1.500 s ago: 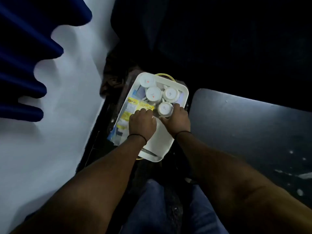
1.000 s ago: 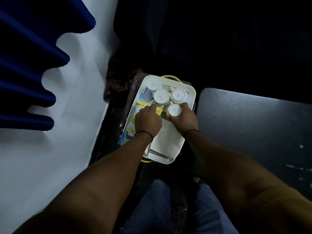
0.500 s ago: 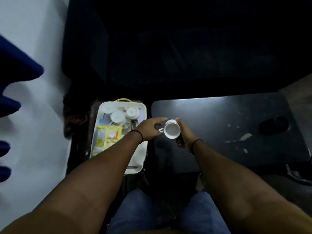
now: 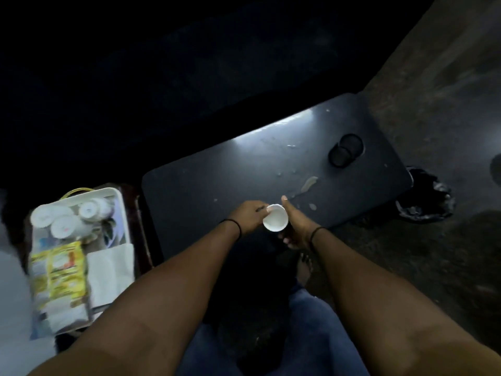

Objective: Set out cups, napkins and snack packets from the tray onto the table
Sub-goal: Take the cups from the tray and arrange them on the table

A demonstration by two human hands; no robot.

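The white cup (image 4: 275, 221) sits between my two hands, its open mouth turned up toward me and slightly to the left; its axis, base to rim, runs nearly straight along my line of sight, so I see the inside and rim but little of the wall. It hangs over the near edge of the dark table (image 4: 244, 169), not yet set down as far as I can judge; whether its base touches the tabletop I cannot tell.

My right hand (image 4: 295, 226) is closed on the cup from the right and below, thumb raised along the far rim, fingers curled under the base. My left hand (image 4: 248, 217) meets it from the left, fingertips pressed on the rim. Both hands are clamped on this one cup, and neither is clearly nearer; the right seems to carry the weight.

For the placing, the bare tabletop lies just beyond and to the right of the grip, so I judge the move to be a short push forward and a lowering.

Well apart to my left is the white tray (image 4: 119, 196), holding three more cups (image 4: 65, 226) upside down at its far end, yellow snack packets (image 4: 58, 270) along its left side and white napkins (image 4: 109, 275) beside them. Pale smears (image 4: 309, 183) mark the table past the cup.
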